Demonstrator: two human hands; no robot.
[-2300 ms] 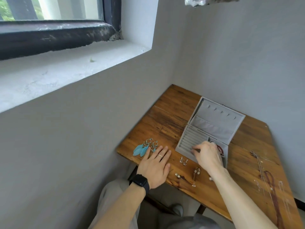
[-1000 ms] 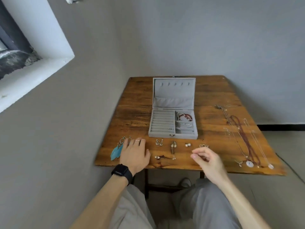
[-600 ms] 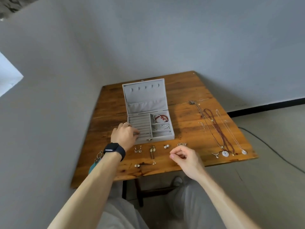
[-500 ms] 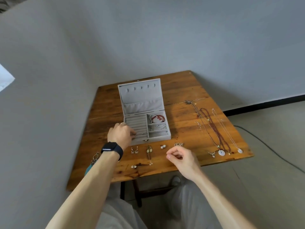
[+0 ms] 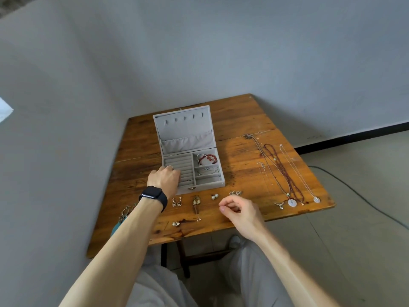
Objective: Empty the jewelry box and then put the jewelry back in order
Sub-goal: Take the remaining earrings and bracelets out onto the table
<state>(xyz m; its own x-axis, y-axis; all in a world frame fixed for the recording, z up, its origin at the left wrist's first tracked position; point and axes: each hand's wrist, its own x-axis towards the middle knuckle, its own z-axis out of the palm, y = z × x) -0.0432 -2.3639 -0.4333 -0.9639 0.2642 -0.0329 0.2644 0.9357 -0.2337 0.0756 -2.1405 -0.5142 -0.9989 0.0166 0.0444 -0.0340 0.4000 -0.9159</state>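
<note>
The grey jewelry box (image 5: 208,187) stands open on the wooden table (image 5: 241,120), lid upright. A red bead bracelet (image 5: 208,159) and a silver bracelet (image 5: 208,170) lie in its right compartments. My left hand (image 5: 164,179), with a watch at the wrist, rests on the ring slots with its fingers curled down and its fingertips hidden. My right hand (image 5: 241,210) hovers over the table's front with thumb and forefinger together, nothing visible between them. Earring pairs (image 5: 195,201) lie in a row before the box, with pearl studs (image 5: 214,196) among them.
Several necklaces (image 5: 283,173) are laid out lengthwise on the table's right side. Feather earrings (image 5: 124,216) lie at the front left, partly under my left forearm. Grey walls close in at the left and back. A cable (image 5: 354,191) runs across the floor on the right.
My left hand left the table by the feather earrings and moved onto the box's ring slots. My right hand came out of the box to the table's front. The view swung right.
</note>
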